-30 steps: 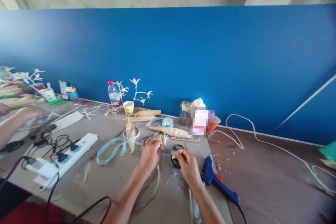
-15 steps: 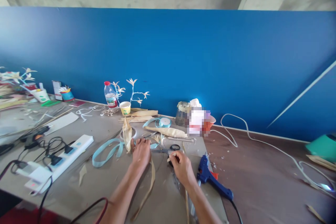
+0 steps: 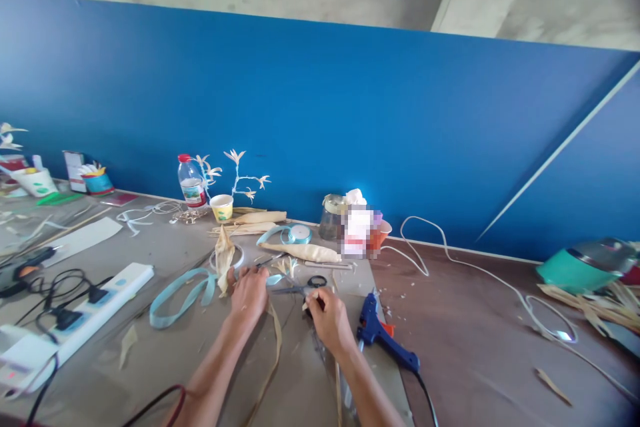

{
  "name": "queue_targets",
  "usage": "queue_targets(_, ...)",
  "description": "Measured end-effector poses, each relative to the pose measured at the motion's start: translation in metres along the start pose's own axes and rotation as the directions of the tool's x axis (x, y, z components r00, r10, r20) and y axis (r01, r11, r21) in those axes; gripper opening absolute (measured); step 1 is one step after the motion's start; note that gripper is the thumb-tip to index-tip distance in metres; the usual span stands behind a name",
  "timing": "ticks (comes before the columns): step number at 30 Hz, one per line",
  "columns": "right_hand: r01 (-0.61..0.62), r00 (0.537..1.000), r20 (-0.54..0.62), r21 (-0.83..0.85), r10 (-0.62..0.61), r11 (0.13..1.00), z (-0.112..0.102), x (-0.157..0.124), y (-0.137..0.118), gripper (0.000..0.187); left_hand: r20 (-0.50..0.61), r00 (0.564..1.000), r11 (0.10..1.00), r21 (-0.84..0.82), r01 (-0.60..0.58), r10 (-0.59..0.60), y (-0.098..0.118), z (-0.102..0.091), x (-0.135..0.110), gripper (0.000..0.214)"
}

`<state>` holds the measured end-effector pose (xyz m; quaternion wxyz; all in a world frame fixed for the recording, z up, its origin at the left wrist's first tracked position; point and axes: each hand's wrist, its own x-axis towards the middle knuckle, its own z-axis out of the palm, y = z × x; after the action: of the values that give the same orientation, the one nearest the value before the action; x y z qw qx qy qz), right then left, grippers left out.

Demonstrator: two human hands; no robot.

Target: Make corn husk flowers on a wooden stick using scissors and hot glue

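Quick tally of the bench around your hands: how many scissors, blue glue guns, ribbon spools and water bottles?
scissors: 1
blue glue gun: 1
ribbon spool: 1
water bottle: 1
Total: 4

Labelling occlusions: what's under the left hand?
The left hand lies palm-down on the table. The light blue ribbon and a dried husk strip run out from beneath it. Whatever the palm and fingers press is covered. The right hand holds scissors alongside.

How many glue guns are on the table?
2: a blue glue gun beside the right hand, a black glue gun at the far left. Others may be hidden.
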<state>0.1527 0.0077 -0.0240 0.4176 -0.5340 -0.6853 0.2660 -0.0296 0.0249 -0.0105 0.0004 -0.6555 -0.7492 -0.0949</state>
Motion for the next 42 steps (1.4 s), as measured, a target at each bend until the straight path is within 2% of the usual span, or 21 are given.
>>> queue_targets(7, 0.042, 0.999, 0.012, -0.028, -0.042, 0.999, 0.001, -0.002, -0.002, 0.019, -0.052, 0.998, 1.0, -0.003, 0.023, -0.023, -0.006, 0.001, 0.002, 0.03)
queue_targets(10, 0.112, 0.993, 0.049, -0.051, -0.11, 0.992, 0.004, -0.003, 0.0, 0.02, -0.078, 0.996, 0.999, 0.011, 0.042, -0.041, -0.009, 0.001, 0.003, 0.031)
queue_targets(14, 0.199, 0.978, 0.098, -0.161, -0.185, 0.967, 0.008, -0.003, 0.003, 0.021, -0.105, 0.991, 0.997, 0.001, 0.082, -0.082, -0.015, 0.0, 0.005, 0.029)
queue_targets(23, 0.125, 0.991, 0.08, -0.201, -0.111, 0.972, 0.009, -0.004, 0.006, 0.021, -0.255, 0.945, 0.979, -0.069, 0.192, -0.204, -0.02, -0.003, 0.01, 0.026)
queue_targets(31, 0.11, 0.994, 0.037, -0.188, -0.105, 0.976, 0.009, -0.003, 0.004, 0.022, -0.282, 0.925, 0.966, -0.117, 0.23, -0.255, -0.019, -0.005, 0.011, 0.027)
queue_targets(34, 0.104, 0.995, 0.018, -0.143, -0.103, 0.984, 0.008, -0.004, -0.001, 0.022, -0.301, 0.935, 0.978, -0.142, 0.15, -0.187, -0.013, -0.004, 0.009, 0.03)
queue_targets(38, 0.101, 0.995, 0.009, -0.069, -0.1, 0.993, 0.006, -0.005, -0.006, 0.02, -0.378, 0.926, 0.968, -0.241, -0.076, -0.021, -0.001, -0.004, 0.003, 0.025)
queue_targets(42, 0.047, 0.999, -0.023, 0.05, -0.046, 0.998, 0.004, -0.003, -0.006, 0.021, -0.371, 0.903, 0.86, -0.366, -0.355, 0.216, 0.018, -0.01, -0.01, 0.02)
